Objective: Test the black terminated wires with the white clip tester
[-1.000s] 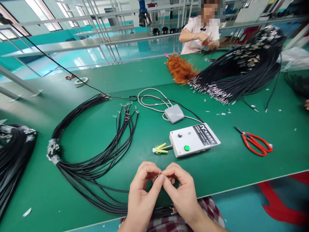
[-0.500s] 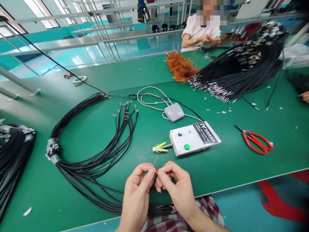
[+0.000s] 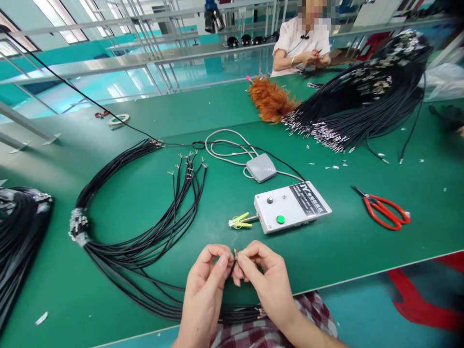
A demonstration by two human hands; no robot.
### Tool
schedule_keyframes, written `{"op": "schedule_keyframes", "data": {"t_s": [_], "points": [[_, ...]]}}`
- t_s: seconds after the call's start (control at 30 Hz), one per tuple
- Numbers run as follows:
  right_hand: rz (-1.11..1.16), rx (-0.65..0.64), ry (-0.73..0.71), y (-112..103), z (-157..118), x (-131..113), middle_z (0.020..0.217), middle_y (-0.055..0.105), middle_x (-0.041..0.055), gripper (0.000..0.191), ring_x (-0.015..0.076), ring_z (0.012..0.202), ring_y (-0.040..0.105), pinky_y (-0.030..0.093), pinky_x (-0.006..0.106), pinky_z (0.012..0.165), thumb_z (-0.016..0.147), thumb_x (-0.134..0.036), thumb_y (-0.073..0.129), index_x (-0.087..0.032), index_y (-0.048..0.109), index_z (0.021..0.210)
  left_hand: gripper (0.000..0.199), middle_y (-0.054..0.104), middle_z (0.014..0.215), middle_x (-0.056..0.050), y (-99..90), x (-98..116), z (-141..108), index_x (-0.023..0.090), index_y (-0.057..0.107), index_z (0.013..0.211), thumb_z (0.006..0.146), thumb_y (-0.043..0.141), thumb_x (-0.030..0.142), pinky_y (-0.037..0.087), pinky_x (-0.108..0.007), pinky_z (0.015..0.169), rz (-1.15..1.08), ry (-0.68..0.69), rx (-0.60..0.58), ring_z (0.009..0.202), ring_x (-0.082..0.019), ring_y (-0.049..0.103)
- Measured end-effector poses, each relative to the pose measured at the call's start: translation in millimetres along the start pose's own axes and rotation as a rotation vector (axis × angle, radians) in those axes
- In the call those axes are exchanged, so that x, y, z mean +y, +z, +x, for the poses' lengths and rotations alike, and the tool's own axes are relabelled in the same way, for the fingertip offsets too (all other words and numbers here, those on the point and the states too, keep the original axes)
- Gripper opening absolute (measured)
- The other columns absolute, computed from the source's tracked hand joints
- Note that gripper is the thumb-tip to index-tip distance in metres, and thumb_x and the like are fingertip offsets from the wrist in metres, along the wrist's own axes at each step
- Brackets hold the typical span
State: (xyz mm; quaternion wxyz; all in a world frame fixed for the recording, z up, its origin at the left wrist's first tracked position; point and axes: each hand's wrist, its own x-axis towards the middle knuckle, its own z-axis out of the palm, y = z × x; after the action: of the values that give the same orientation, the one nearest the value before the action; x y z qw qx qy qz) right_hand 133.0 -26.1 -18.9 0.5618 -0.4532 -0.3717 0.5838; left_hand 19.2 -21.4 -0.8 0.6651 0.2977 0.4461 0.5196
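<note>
Near the table's front edge, my left hand (image 3: 207, 282) and my right hand (image 3: 266, 275) meet, thumbs and forefingers pinched on the end of a black cable (image 3: 233, 267). Short thin wires, one of them red, stick up from the cable end between my fingertips. To the left lies a looped bundle of black cables (image 3: 126, 246), tied with a wrap; one set of its ends lies just behind my wrists. Beyond my hands sits a small white machine box (image 3: 281, 212) with a green button, a black knob and a yellow-green clip (image 3: 241, 221) at its left side.
Red-handled scissors (image 3: 387, 212) lie to the right. Behind the box are a grey pedal (image 3: 261, 167) and its cord. A large heap of black cables (image 3: 355, 106) and an orange duster (image 3: 271, 99) lie farther back, where a co-worker (image 3: 302, 46) sits. Another cable bundle (image 3: 21, 241) is at left.
My fingers have shifted slightly at the cable end, and more of the black jacket and thin wires now shows between them. The things on the table stay put.
</note>
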Motion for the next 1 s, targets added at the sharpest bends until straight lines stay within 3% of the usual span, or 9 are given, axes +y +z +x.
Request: {"op": "schedule_keyframes", "data": {"t_s": [0.13, 0.27, 0.4, 0.5, 0.57, 0.67, 0.77, 0.9, 1.0], "points": [[-0.039, -0.005, 0.010, -2.1, 0.0, -0.9, 0.057, 0.055, -0.0044, 0.023, 0.0089, 0.050, 0.053, 0.043, 0.021, 0.052, 0.084, -0.032, 0.065, -0.018, 0.057, 0.068, 0.023, 0.058, 0.077, 0.001, 0.9, -1.3, 3.2, 0.018, 0.067, 0.098, 0.080, 0.074, 0.032, 0.041, -0.018, 0.053, 0.141, -0.043, -0.039, 0.057, -0.007, 0.050], [-0.117, 0.014, 0.005, -7.4, 0.8, -1.2, 0.055, 0.051, -0.0055, 0.025, 0.0084, 0.049, 0.048, 0.042, 0.021, 0.050, 0.084, -0.034, 0.065, -0.019, 0.056, 0.065, 0.016, 0.053, 0.073, 0.004, 1.7, -9.9, 8.0, 0.017, 0.065, 0.084, 0.081, 0.073, 0.031, 0.033, -0.015, 0.045, 0.226, 0.017, -0.052, 0.048, -0.003, 0.043], [-0.264, -0.024, -0.038, -16.0, 3.9, 1.0, 0.058, 0.053, -0.0047, 0.024, 0.0088, 0.052, 0.049, 0.042, 0.021, 0.053, 0.088, -0.029, 0.058, -0.019, 0.056, 0.066, 0.018, 0.051, 0.061, 0.006, 0.7, -17.8, 7.8, 0.020, 0.057, 0.086, 0.087, 0.064, 0.036, 0.037, -0.017, 0.042, 0.239, 0.011, -0.017, 0.044, -0.006, 0.045], [-0.429, -0.055, -0.100, -23.1, 7.2, 2.6, 0.065, 0.055, -0.0033, 0.018, 0.0093, 0.057, 0.051, 0.041, 0.021, 0.056, 0.086, -0.022, 0.059, -0.018, 0.059, 0.068, 0.016, 0.050, 0.054, 0.007, -2.3, -19.9, 4.6, 0.021, 0.053, 0.088, 0.092, 0.054, 0.037, 0.041, -0.020, 0.042, 0.414, 0.026, -0.022, 0.042, -0.010, 0.049], [-0.529, -0.090, -0.150, -27.5, 8.7, 3.1, 0.069, 0.056, -0.0024, 0.014, 0.0102, 0.061, 0.053, 0.042, 0.021, 0.058, 0.085, -0.018, 0.058, -0.019, 0.061, 0.071, 0.014, 0.051, 0.058, 0.005, -5.4, -20.8, 2.7, 0.021, 0.054, 0.087, 0.094, 0.051, 0.033, 0.042, -0.021, 0.044, 0.603, 0.111, -0.034, 0.045, -0.011, 0.050], [-0.632, -0.143, -0.213, -33.8, 9.5, 4.6, 0.072, 0.058, -0.0018, 0.014, 0.0114, 0.065, 0.056, 0.043, 0.023, 0.061, 0.087, -0.017, 0.056, -0.020, 0.062, 0.076, 0.017, 0.054, 0.074, 0.001, -10.6, -23.5, 3.5, 0.021, 0.055, 0.079, 0.094, 0.047, 0.022, 0.046, -0.022, 0.055, 0.877, 0.374, -0.065, 0.059, -0.013, 0.054], [-0.727, -0.157, -0.260, -41.0, 9.4, 7.1, 0.075, 0.061, -0.0012, 0.015, 0.0126, 0.067, 0.059, 0.043, 0.024, 0.064, 0.091, -0.018, 0.053, -0.021, 0.063, 0.080, 0.022, 0.054, 0.075, 0.000, -16.0, -26.7, 9.6, 0.021, 0.055, 0.077, 0.094, 0.043, 0.013, 0.046, -0.022, 0.063, 0.997, 0.551, -0.119, 0.067, -0.014, 0.054], [-0.928, -0.140, -0.371, -49.2, 10.0, 6.3, 0.088, 0.067, 0.0001, 0.008, 0.0142, 0.069, 0.060, 0.042, 0.028, 0.069, 0.092, -0.020, 0.057, -0.023, 0.064, 0.096, 0.020, 0.056, 0.074, 0.000, -23.5, -27.9, 19.3, 0.021, 0.054, 0.078, 0.095, 0.045, 0.015, 0.045, -0.023, 0.064, 1.000, 0.489, -0.137, 0.067, -0.014, 0.055], [-1.123, -0.151, -0.499, -48.7, 13.9, 2.2, 0.097, 0.069, 0.0021, 0.017, 0.0174, 0.076, 0.061, 0.039, 0.031, 0.070, 0.090, -0.027, 0.063, -0.022, 0.062, 0.106, 0.020, 0.056, 0.074, 0.001, -27.8, -25.5, 22.8, 0.021, 0.053, 0.078, 0.096, 0.046, 0.018, 0.044, -0.024, 0.063, 0.982, 0.416, -0.157, 0.067, -0.015, 0.054]]}}
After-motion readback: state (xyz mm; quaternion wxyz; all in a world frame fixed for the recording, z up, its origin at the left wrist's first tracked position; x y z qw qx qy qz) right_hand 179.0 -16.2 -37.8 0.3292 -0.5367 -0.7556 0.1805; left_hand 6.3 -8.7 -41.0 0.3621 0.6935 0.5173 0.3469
